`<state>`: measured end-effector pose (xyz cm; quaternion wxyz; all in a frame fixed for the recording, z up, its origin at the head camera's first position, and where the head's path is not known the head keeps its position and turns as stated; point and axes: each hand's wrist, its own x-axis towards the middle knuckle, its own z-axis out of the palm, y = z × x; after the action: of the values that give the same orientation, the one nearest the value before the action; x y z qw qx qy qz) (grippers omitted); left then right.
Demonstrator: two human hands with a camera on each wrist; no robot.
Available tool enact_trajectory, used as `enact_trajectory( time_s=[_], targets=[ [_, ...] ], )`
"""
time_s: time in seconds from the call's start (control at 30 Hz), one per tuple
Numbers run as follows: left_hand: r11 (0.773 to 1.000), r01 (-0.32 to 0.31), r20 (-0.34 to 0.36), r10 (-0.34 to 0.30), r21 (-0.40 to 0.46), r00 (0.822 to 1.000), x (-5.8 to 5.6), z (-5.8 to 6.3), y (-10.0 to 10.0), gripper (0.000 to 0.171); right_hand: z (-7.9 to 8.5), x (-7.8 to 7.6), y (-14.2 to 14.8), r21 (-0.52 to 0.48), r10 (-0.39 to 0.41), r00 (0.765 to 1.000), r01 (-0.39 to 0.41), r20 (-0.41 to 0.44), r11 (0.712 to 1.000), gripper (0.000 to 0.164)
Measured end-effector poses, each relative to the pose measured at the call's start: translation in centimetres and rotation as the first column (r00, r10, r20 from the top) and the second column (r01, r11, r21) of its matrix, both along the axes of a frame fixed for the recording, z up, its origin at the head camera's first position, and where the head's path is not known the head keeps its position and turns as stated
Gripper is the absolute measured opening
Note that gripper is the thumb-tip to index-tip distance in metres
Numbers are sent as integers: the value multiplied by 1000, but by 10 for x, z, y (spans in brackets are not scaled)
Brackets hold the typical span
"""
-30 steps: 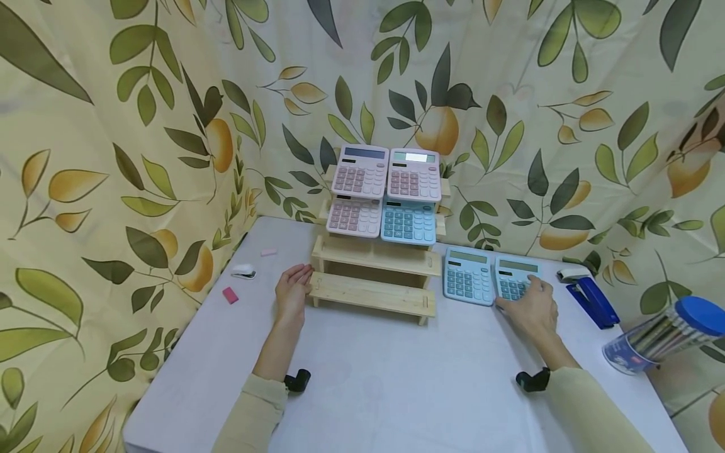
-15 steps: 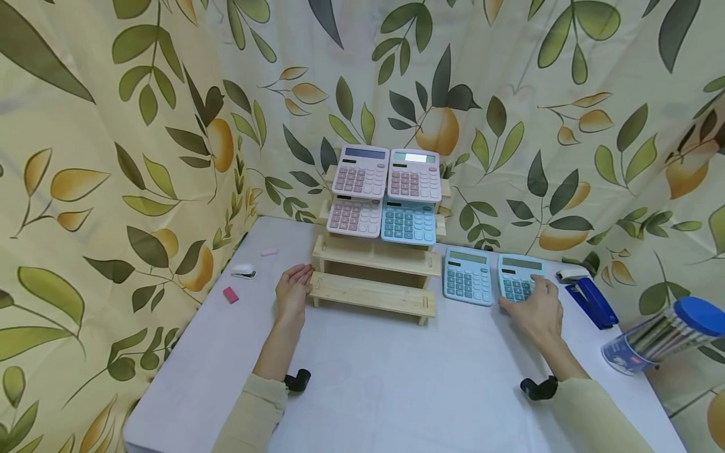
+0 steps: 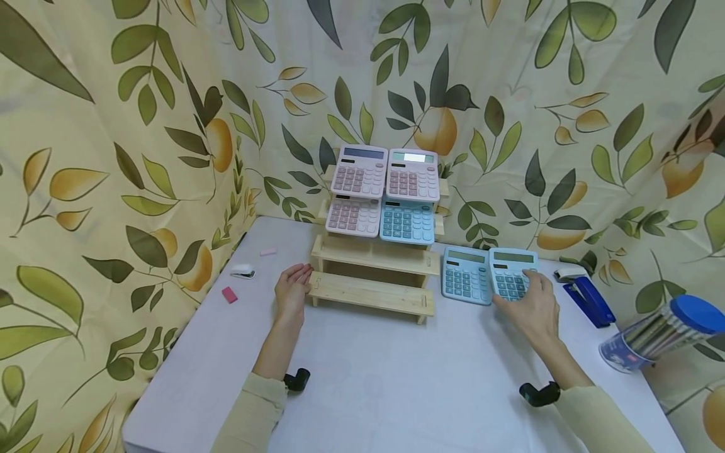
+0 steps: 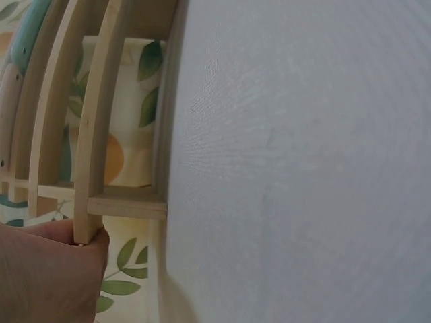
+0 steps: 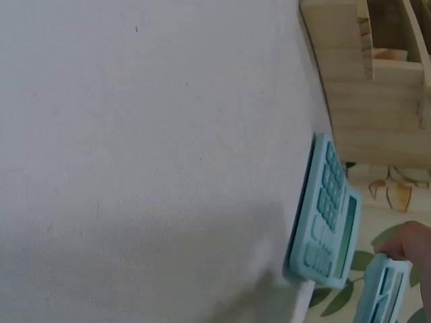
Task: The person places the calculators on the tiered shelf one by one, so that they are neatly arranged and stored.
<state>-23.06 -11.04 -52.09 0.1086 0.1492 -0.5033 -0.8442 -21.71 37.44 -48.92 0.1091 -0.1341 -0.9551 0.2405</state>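
My left hand (image 3: 291, 296) grips the left end of the lowest step of a tiered wooden rack (image 3: 370, 294); the left wrist view has that hand (image 4: 50, 276) around the board's end. My right hand (image 3: 537, 311) pinches a light blue calculator (image 3: 512, 258) by its sides. In the right wrist view this calculator (image 5: 384, 296) is raised off the table. Just left of it, another light blue calculator (image 3: 466, 277) lies beside the rack. Upper tiers bear pink calculators (image 3: 359, 172) and one blue calculator (image 3: 408, 223). The two lower steps are bare.
To the right are a blue stapler (image 3: 590, 302), a white object (image 3: 572, 274) behind it and a blue-lidded tub of pencils (image 3: 657, 333). On the left lie a small white stapler (image 3: 243, 271) and pink erasers (image 3: 229, 295). A patterned curtain (image 3: 317, 56) hangs behind.
The calculator in my right hand shifted slightly right, then left and upward, close to the other blue one. My left hand has stayed on the rack.
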Motion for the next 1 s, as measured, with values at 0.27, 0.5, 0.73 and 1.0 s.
enact_trajectory(
  time_s=[0.27, 0.5, 0.73, 1.0],
  targets=[
    [1000, -4, 6, 4, -17, 1000, -2, -4, 0, 60, 9, 10, -11, 17, 33, 998, -33, -49, 999, 97],
    [1000, -11, 1, 11, -21, 1000, -2, -2, 1, 61, 16, 21, -17, 26, 72, 994, -70, -84, 997, 96],
    [1000, -4, 0, 4, -22, 1000, -1, -2, 0, 60, 26, 29, -24, 33, 101, 989, -98, -108, 995, 94],
    [1000, -4, 7, 4, -24, 1000, -2, -3, 0, 61, 33, 37, -33, 39, 126, 981, -122, -148, 992, 92]
  ],
)
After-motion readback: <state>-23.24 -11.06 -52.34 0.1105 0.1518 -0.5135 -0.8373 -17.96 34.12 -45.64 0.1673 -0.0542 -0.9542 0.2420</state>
